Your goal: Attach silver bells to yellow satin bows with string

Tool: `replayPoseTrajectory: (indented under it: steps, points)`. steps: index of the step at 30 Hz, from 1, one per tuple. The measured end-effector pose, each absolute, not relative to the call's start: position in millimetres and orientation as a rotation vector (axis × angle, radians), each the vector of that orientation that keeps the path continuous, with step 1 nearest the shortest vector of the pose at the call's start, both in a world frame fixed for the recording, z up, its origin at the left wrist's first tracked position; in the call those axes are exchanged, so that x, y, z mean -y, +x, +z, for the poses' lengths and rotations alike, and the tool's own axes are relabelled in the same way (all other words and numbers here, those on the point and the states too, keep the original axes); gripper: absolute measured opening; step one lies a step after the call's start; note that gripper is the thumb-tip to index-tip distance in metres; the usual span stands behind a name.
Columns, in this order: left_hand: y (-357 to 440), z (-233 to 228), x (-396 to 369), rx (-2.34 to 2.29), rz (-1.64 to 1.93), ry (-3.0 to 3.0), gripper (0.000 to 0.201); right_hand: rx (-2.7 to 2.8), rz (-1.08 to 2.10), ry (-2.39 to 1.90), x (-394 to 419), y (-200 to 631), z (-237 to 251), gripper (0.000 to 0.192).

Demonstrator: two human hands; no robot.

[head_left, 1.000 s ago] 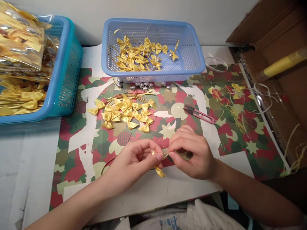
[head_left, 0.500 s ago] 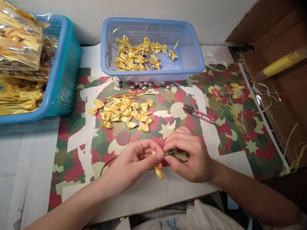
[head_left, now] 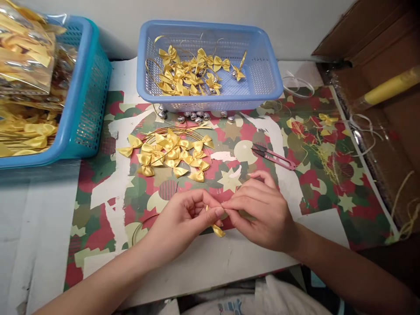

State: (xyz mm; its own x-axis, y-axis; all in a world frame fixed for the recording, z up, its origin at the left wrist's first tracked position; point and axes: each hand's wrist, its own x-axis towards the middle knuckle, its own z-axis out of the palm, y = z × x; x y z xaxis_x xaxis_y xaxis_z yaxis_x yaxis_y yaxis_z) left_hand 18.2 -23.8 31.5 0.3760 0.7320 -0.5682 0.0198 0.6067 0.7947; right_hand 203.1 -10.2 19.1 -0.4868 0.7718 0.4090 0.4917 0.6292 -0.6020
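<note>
My left hand (head_left: 193,214) pinches a yellow ribbon bow (head_left: 218,230) between thumb and fingers, so only part of the bow shows. From under that hand a thin gold cord (head_left: 135,232) curves out to the left. Fingertips of my right hand (head_left: 259,210) are pressed together right at the left thumb tip, closed on the cord's end, which they mostly cover. Beyond both hands lies a pile of yellow bows (head_left: 173,151) on gold cords. Pink-handled thread snips (head_left: 274,156) rest on the patterned paper, beyond my right hand.
A blue basket (head_left: 210,101) at the back holds bows with silver bells. Loose silver bells (head_left: 193,116) lie along its front. Another blue basket (head_left: 88,96), on the left, is heaped with bagged bows. Thread scraps (head_left: 323,153) and a cardboard box (head_left: 361,70) are at the right.
My right thumb and fingers have closed together against the left fingertips. The cord loop seen between them before is now hidden. The bow stays in my left hand.
</note>
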Motion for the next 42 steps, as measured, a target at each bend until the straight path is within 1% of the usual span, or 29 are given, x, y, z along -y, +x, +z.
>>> replayPoseTrajectory:
  steps: [4, 12, 16, 23, 34, 36, 40, 42]
  points:
    - [18, 31, 26, -1.151, 0.479, 0.907, 0.023, 2.224, 0.485, -1.0, 11, 203, 19, 0.015]
    - [13, 27, 29, -1.208, 0.387, 1.122, 0.026, 2.271, 0.503, -0.99, 8, 204, 19, 0.015]
    - [12, 28, 27, -1.123, 0.419, 1.174, 0.025, 2.288, 0.55, -0.976, 8, 204, 19, 0.015]
    - [12, 31, 27, -1.121, 0.467, 1.19, 0.024, 2.276, 0.555, -1.003, 4, 206, 20, 0.014]
    - [10, 32, 26, -1.173, 0.402, 1.086, 0.031, 1.994, 0.334, -1.35, -21, 230, 23, 0.01]
    - [10, 32, 25, -1.166, 0.421, 1.052, 0.03, 1.942, 0.305, -1.427, -25, 235, 23, 0.011]
    - [9, 34, 25, -1.166, 0.503, 1.017, 0.025, 1.993, 0.263, -1.63, -31, 246, 20, 0.005]
    - [9, 35, 25, -1.176, 0.543, 1.013, 0.022, 2.035, 0.272, -1.686, -34, 249, 19, 0.01]
